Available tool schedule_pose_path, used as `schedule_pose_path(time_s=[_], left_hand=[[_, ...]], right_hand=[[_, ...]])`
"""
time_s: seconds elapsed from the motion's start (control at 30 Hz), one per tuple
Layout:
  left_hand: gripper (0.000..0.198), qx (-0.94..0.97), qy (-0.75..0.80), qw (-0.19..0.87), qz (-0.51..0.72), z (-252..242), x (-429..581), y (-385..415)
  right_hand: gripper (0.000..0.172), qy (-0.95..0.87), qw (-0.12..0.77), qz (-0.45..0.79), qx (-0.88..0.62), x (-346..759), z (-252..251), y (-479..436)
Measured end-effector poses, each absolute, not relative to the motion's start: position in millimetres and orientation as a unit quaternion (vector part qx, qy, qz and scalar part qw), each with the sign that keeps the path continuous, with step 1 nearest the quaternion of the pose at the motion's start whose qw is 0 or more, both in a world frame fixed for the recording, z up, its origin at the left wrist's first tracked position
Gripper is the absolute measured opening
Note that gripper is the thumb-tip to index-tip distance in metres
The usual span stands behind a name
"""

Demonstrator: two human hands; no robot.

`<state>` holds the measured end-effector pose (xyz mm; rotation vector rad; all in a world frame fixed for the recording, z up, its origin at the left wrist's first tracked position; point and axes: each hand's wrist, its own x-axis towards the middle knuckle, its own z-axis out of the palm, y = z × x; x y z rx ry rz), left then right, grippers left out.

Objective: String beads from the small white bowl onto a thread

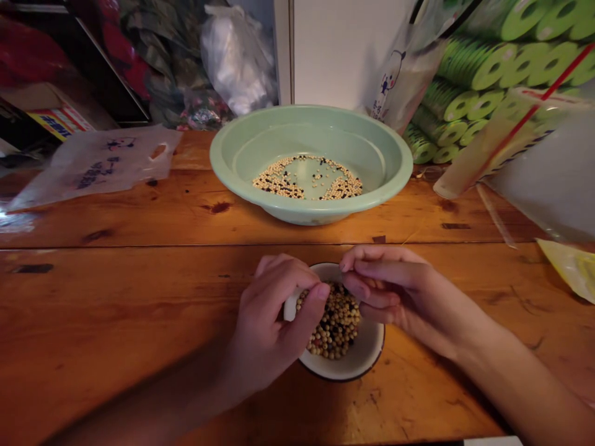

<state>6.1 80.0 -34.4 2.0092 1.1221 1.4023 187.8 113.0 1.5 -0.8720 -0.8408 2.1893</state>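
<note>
My left hand [269, 325] grips the left rim of a small white enamel bowl [367, 355] with a dark edge, its fingertips reaching over the contents. The bowl holds a heap of mixed pale and dark beans [337, 322]. My right hand [390, 288] hangs just above the bowl's far side, with its fingertips pinched together. Whether they hold a bean is hidden. Farther off, a wide pale green plastic basin [260, 121] stands on the table, with a thin layer of similar beans [307, 179] in its bottom. Neither hand touches it.
The hands work over a wooden plank table [139, 297] with a seam across it. A printed plastic bag [100, 164] lies at the far left. Stacked green-wrapped rolls [469, 80] and plastic packaging [525, 148] crowd the far right.
</note>
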Motion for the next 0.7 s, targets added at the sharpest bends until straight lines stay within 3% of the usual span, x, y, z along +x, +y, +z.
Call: schedule_pose_path(time_s=[0.7], left_hand=[[0.013, 0.749, 0.387, 0.226, 0.488, -30.3, 6.0, 79.4]], right_hand=[[0.008, -0.383, 0.347, 0.792, -0.326, 188.6, 0.4, 112.5]])
